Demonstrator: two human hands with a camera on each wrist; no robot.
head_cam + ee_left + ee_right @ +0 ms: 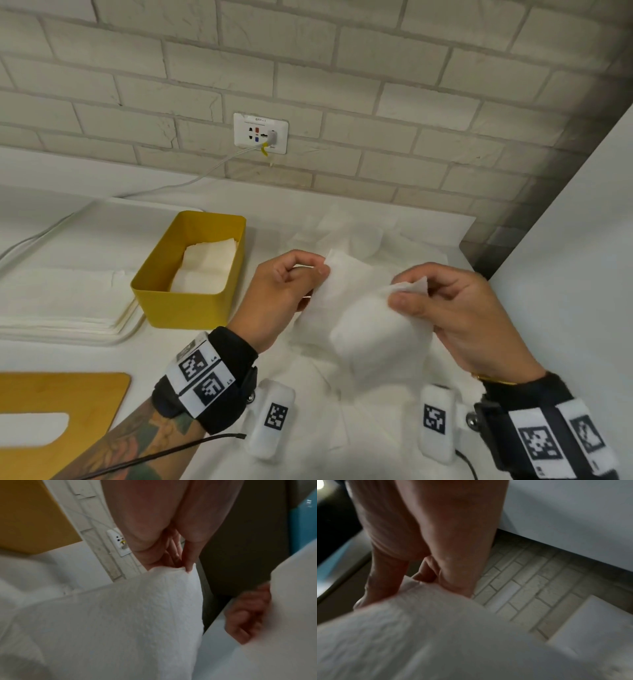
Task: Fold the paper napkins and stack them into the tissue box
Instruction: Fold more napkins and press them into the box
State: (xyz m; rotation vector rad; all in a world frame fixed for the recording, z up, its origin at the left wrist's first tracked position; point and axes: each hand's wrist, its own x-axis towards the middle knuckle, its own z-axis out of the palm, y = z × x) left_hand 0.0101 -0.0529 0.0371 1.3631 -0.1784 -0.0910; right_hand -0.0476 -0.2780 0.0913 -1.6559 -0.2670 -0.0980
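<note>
the left hand [281,294] and the right hand [455,315] each pinch one upper corner of a white paper napkin [363,318], which hangs between them above the loose napkins. it looks very light, soft and easy to tear, so the corners seem the best hold. just left of the left hand, the yellow tissue box [178,301] already contains folded napkins [205,263].

1. Your left hand [284,291] is raised, thumb and fingers pinching a napkin [363,308] corner.
2. Your right hand [455,308] is raised opposite, pinching the other corner.
3. Both wrists carry tagged bands.
</note>
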